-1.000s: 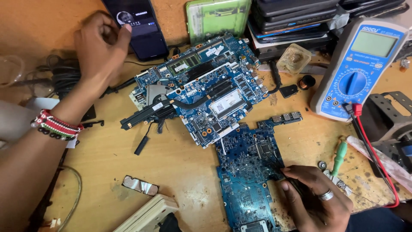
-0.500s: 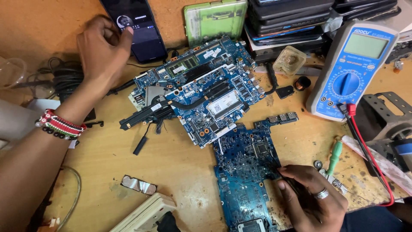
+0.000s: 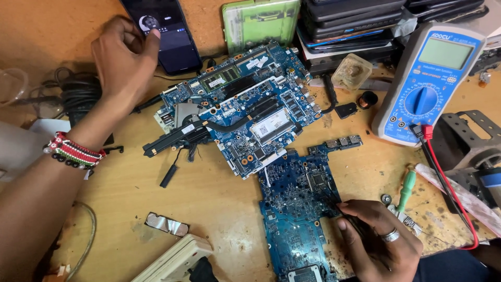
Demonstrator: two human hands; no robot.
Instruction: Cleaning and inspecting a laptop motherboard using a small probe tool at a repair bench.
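**Circuit boards under two busy hands**

Circuit board [image 3: 297,209], the lower blue one, lies on the wooden bench [image 3: 209,198] at about 6 o'clock from the larger board [image 3: 240,109], their edges touching. The right hand [image 3: 378,240] rests at its right edge, fingers curled around a thin dark tool whose tip meets the board; a ring shows on one finger. The left hand [image 3: 122,57], a beaded bracelet [image 3: 73,151] at its wrist, reaches to 11 o'clock, holding nothing, one fingertip on the lit screen of a dark phone [image 3: 167,31]. A blue multimeter [image 3: 430,78] sits at 2 o'clock, its red and black leads trailing down. A green screwdriver [image 3: 407,188] lies just beside the right hand.
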